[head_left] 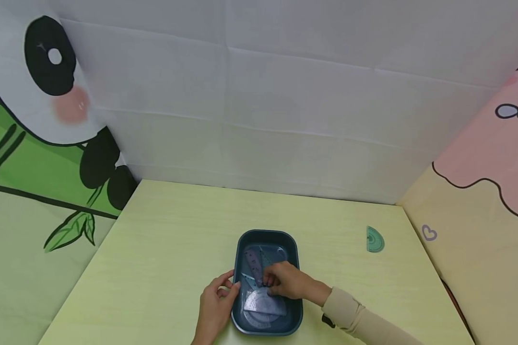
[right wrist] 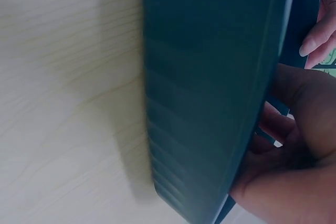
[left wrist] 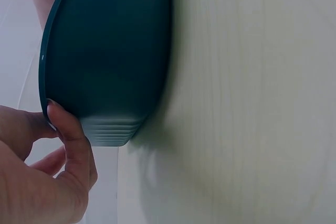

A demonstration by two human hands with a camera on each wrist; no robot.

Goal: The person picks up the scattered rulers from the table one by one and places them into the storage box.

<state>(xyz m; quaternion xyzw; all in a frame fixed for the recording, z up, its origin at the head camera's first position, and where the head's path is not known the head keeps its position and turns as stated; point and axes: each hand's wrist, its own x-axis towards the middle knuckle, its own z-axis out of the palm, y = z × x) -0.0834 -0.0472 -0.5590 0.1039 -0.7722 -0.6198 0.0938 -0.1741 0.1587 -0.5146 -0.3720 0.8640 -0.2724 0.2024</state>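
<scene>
A dark blue-green plastic tray (head_left: pixel 291 322) stands on the table. My left hand (head_left: pixel 216 303) grips its left rim, with the thumb and fingers on either side of the edge in the left wrist view. Over the inside of the tray, my right hand (head_left: pixel 290 281) has its fingers bent down among the pieces; whether they pinch one is hidden. A purple ruler (head_left: pixel 253 262) lies left of those fingers. Clear set squares (head_left: pixel 249 281) lie near it. Below the right hand is a clear protractor (head_left: pixel 259 302), partly overlapped by its glare.
A green protractor (head_left: pixel 375 239) lies on the pale yellow table (head_left: pixel 177 230), to the right of and beyond the tray. A white wall sheet (head_left: pixel 285 120) rises behind the table. Printed cartoon panels (head_left: pixel 483 230) stand along both sides.
</scene>
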